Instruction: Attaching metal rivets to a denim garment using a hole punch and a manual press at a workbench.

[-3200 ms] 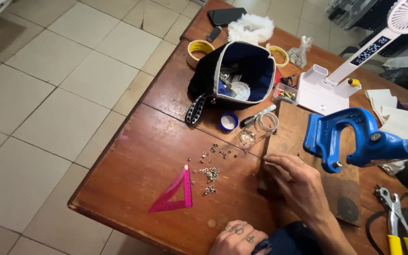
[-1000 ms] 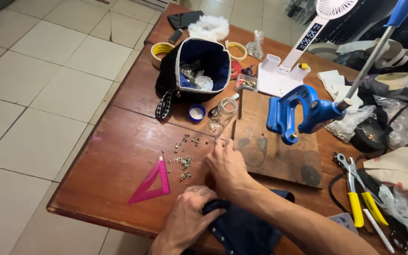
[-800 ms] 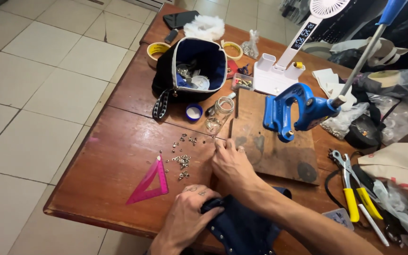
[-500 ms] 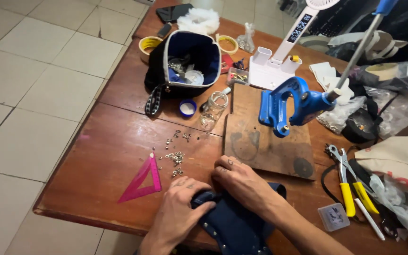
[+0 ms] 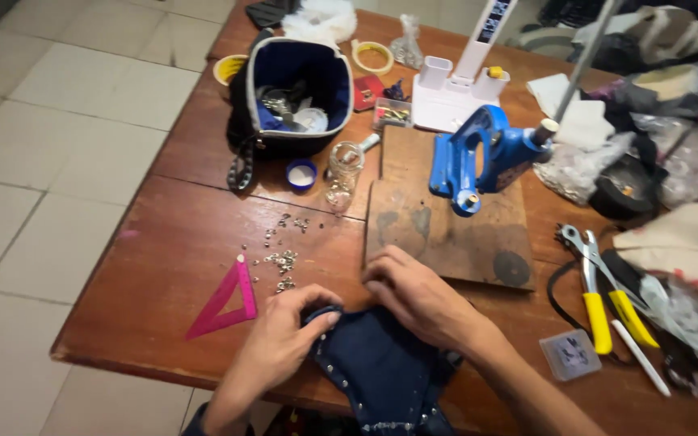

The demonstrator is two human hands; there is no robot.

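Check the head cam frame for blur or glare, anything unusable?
Head view: the centre is fairly sharp, so both hands, left hand and right hand, read clearly on the dark blue denim piece, though the small metal studs are too small to resolve. The right edge smears with motion blur around the plastic bags. Light is soft and even, with only mild sheen on the wooden table.

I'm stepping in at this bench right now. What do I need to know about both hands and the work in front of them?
Left hand: gripping the left edge of the dark denim piece at the near table edge.
Right hand: pressing on the denim's top edge, just below the wooden board.
Things: loose metal studs lie scattered left of the hands, beside a pink triangle ruler. The blue hand press stands on the board.
Done: a row of studs already shows along the denim's edge.
Left: loose studs are unused; the denim is not under the press.
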